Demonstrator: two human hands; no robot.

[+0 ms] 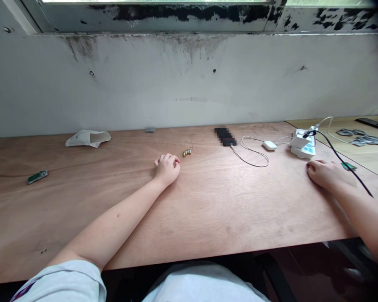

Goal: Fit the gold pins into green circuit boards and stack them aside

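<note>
My left hand (166,167) rests on the wooden table (208,209) near its middle, fingers curled into a loose fist with nothing visible in it. A short row of small brass-coloured cylinders (187,152) lies just right of its knuckles, not touching. My right hand (323,173) lies palm down at the right, fingers bent under, close to a white charger block (302,143) and beside a black cable (343,164). A small green piece (348,166) sits just behind the right wrist.
A crumpled white paper bag (88,138) lies at the back left, a small green device (37,176) at the far left. A dark phone (225,136), white cable and white puck (269,145) sit at the back right. A second table (365,153) adjoins on the right.
</note>
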